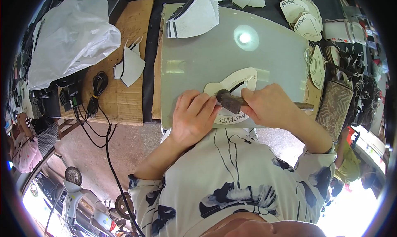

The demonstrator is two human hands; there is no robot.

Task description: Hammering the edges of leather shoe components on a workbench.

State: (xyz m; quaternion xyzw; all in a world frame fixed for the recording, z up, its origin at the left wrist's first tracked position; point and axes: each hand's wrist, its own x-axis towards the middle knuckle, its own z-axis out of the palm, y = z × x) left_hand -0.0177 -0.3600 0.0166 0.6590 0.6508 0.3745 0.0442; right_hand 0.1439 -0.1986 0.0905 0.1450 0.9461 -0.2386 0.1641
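A hammer point(228, 101) with a dark head and a wooden handle is gripped in my right hand point(269, 106). Its head rests low over a cream shoe-pattern card point(248, 74), which has handwriting along its near edge. A black strip point(237, 86) shows on the card. My left hand point(192, 115) is closed at the card's left side, its fingertips bunched beside the hammer head. What lies under those fingertips is hidden. The card lies near the front edge of a grey-green work board point(194, 55).
Stacked white cut pieces point(194, 15) lie at the board's far left. More pattern cards point(306, 17) sit at the far right. A white plastic bag point(74, 38), a coiled black cable point(99, 86) and white pieces point(133, 65) are on cardboard at left. A patterned pouch point(336, 106) lies right.
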